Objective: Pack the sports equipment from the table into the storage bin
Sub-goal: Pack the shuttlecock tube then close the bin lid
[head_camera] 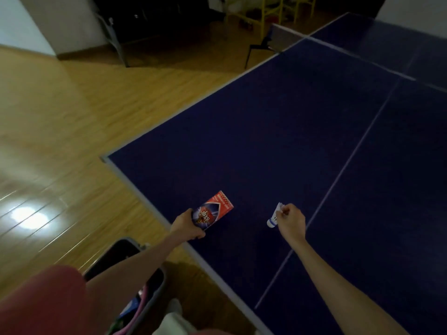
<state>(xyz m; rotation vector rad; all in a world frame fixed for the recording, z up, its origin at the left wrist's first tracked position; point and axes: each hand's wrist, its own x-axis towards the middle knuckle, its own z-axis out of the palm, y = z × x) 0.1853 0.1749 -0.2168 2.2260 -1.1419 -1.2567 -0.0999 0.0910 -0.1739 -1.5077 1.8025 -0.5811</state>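
My left hand (185,227) grips one end of a red and blue printed box (212,210) at the near left edge of the dark blue table-tennis table (278,131). My right hand (290,222) pinches a white shuttlecock (273,216) with a blue band just above the table, to the right of the box. The storage bin (145,288), dark with a grey rim, stands on the floor below the table's near left edge, under my left forearm. Colourful items lie inside it.
The table's net (285,36) stretches across at the far end. Wooden floor (60,141) spreads to the left. A dark chair (260,48) stands beside the net post, and yellow chairs (268,10) stand further back.
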